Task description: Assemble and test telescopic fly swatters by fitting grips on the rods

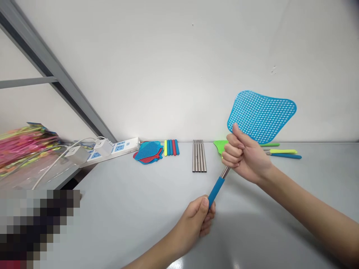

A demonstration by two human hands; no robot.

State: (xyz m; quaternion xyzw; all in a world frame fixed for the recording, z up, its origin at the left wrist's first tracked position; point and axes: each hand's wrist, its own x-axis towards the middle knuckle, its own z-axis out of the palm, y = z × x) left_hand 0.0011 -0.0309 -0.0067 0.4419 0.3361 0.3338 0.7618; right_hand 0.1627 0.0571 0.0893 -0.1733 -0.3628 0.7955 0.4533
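Left grip (pixel 193 220) clenched around the blue handle (pixel 216 191) of a fly swatter (pixel 260 116), right grip (pixel 245 155) clenched on its steel shaft (pixel 225 172) below the mesh head, steel rods (pixel 199 156) on the surface (pixel 126 209) beyond both grips

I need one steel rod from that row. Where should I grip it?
Likely an outer stainless steel rod, gripped at its near end from the front: the rods lie close side by side, near ends toward you, its outer side free.

Bright, even light, soft shadow on the table (pixel 252 239), bowed edges, pixelated lower-left corner.
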